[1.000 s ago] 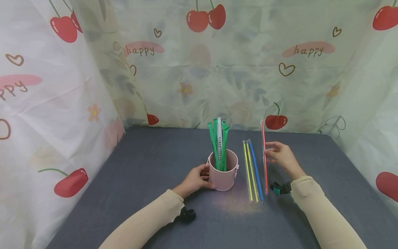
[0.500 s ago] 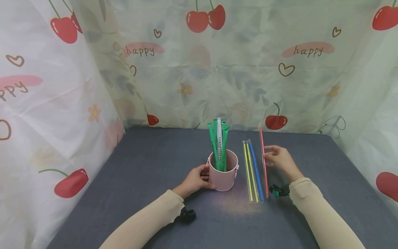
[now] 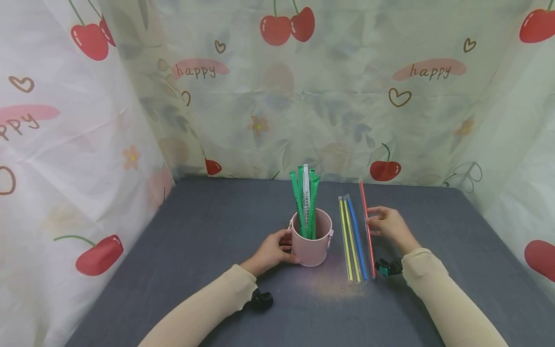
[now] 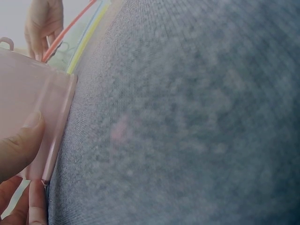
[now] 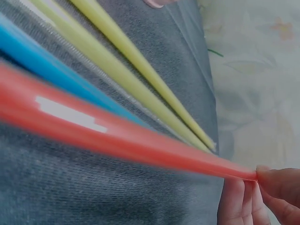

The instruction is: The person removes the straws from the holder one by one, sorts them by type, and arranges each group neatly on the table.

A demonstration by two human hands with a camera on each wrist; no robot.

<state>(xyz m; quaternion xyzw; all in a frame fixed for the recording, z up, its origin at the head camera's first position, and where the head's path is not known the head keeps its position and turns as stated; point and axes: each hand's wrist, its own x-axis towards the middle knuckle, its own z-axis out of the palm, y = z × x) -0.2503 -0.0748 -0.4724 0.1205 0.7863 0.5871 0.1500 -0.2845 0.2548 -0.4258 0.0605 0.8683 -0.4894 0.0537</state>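
Observation:
My left hand (image 3: 272, 250) holds the left side of a small pink bucket (image 3: 310, 253), its thumb low on the wall. Several thin green packets (image 3: 297, 197) and a white one (image 3: 306, 193) stand upright inside the bucket. My right hand (image 3: 393, 227) pinches a red drinking straw (image 3: 370, 246) in a clear wrapper. The red straw slants, far end leaning left, beside a blue straw (image 3: 357, 238). Two yellow straws (image 3: 345, 236) lie left of the blue one. In the right wrist view, thumb and fingers meet at the far part of the red straw (image 5: 122, 138).
A dark grey cloth covers the table (image 3: 217, 212). Cherry-print curtains (image 3: 329, 62) rise behind it and at both sides. Black bands (image 3: 261, 300) sit at both wrists. The yellow and blue straws lie between the bucket and my right hand.
My right hand has come slightly nearer and lower with the red straw, whose far end has dropped and swung left. The left hand and bucket stay in place.

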